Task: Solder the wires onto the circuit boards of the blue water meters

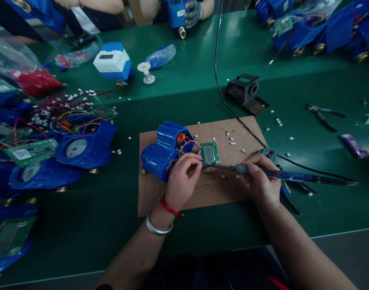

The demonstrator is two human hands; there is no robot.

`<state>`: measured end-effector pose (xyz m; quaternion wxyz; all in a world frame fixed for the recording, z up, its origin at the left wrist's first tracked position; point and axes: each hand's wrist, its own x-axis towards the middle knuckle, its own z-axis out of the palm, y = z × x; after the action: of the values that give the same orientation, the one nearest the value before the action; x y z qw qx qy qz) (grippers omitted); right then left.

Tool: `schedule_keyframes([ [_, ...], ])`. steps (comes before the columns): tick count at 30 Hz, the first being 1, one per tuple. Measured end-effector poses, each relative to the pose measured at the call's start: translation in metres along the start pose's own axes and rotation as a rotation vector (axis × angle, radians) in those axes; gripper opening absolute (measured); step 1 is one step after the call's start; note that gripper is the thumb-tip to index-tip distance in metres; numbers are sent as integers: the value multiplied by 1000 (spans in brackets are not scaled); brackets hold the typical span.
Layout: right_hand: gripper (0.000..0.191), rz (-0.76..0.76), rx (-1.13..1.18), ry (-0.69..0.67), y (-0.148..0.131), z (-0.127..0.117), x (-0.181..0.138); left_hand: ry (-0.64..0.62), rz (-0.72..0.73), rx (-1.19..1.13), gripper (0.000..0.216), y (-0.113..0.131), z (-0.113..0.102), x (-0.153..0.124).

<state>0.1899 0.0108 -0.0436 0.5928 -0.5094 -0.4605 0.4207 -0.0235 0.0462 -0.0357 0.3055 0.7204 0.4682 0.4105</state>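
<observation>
A blue meter housing (pixel 163 150) lies on a sheet of brown cardboard (pixel 214 189), with coloured wires running from it to a small green circuit board (pixel 210 153) carrying a display. My left hand (pixel 181 179) is closed in a pinch at the board's left edge, where the wires meet it; what its fingers hold is too small to make out. My right hand (pixel 259 181) grips a soldering iron (pixel 290 175), whose tip reaches the board's lower edge. The iron's black cable (pixel 229 108) runs off toward the far side of the table.
Blue meter housings (pixel 81 145), circuit boards and red wires crowd the left. A white-and-blue meter (pixel 113 61), a soldering iron stand (pixel 244 90), pliers (pixel 322 114) and white snippets lie on the green table (pixel 184 92). Another person's gloved hand (pixel 192 12) holds a blue part at the far edge.
</observation>
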Motion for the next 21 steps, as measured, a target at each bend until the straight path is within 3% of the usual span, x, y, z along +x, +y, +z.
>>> schedule_keyframes([
  [11,18,-3,-25,-10,0,-1,0,7,13,-6,13,-1,1,0],
  [21,16,-3,-73,-184,5,-16,6,8,14,-10,14,-1,1,0],
])
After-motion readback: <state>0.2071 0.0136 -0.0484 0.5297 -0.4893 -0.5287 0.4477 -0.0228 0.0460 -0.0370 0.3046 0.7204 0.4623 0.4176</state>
